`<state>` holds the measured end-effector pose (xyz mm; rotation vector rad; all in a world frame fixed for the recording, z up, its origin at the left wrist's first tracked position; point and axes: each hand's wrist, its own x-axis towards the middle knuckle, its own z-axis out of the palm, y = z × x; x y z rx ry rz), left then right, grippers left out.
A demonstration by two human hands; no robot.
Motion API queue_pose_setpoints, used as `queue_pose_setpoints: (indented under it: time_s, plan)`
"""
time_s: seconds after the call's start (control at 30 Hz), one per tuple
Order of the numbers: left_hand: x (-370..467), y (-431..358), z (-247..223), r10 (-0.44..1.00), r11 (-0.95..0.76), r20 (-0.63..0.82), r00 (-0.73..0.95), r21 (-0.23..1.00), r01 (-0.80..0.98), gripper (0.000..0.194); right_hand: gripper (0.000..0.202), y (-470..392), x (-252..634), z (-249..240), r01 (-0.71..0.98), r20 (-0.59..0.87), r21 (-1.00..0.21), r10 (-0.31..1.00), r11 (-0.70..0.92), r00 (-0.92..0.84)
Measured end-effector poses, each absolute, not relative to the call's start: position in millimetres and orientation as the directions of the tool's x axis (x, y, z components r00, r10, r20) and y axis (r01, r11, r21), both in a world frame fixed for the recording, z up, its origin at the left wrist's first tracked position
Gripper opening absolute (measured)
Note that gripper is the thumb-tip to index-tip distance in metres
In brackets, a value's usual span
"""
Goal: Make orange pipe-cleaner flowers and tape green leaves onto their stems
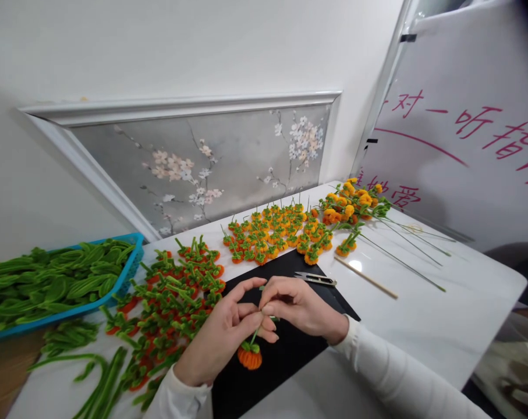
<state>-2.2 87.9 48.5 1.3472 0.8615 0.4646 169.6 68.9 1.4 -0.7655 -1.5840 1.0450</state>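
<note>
An orange pipe-cleaner flower (250,356) with green sepals hangs head down on a thin green stem below my hands. My left hand (231,329) is closed, its thumb and fingers pinching the stem. Meeting it at the fingertips, my right hand (296,305) is also closed in a pinch at the stem's upper part; the exact spot between the fingers is hidden. Both hands are above a black mat (264,387). A pair of thread snips (316,279) lies on the mat just beyond my right hand.
Rows of orange and yellow fuzzy flowers (264,233) and red-orange ones with green tops (172,297) cover the white table (460,314). A blue basket (135,256) of green leaves stands left. Stemmed flowers (351,201), a wooden stick (368,278) and loose green strips (104,384) lie around.
</note>
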Motion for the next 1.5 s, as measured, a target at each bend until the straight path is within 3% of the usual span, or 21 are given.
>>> queue_pose_setpoints:
  time_s: [0.3, 0.47, 0.73, 1.03, 1.3, 1.5]
  plan:
    - [3, 89, 42, 0.856, 0.006, -0.159, 0.492, 0.954, 0.298, 0.037, 0.019, 73, 174, 1, 0.045, 0.445, -0.88, 0.854, 0.473, -0.27]
    - [2, 87, 44, 0.802, 0.082, -0.217, 0.556, 0.963, 0.258, 0.039, 0.024, 73, 181, 4, 0.084, 0.462, -0.848, 0.807, 0.524, -0.367]
    - [1, 88, 38, 0.737, 0.22, -0.273, 0.618, 0.962, 0.162, 0.044, 0.022, 71, 177, 3, 0.231, 0.552, -0.752, 0.781, 0.618, -0.293]
    - [0, 87, 41, 0.774, 0.276, -0.255, 0.58, 0.96, 0.054, 0.058, 0.022, 76, 180, 2, 0.066, 0.408, -0.898, 0.88, 0.435, -0.242]
    - [3, 87, 37, 0.769, 0.232, -0.248, 0.589, 0.967, 0.104, 0.055, 0.017, 75, 171, 0, -0.026, 0.392, -0.917, 0.888, 0.398, -0.24]
    - [3, 93, 27, 0.827, 0.114, -0.193, 0.527, 0.977, 0.179, 0.05, 0.015, 72, 169, 4, 0.192, 0.495, -0.83, 0.851, 0.523, -0.177]
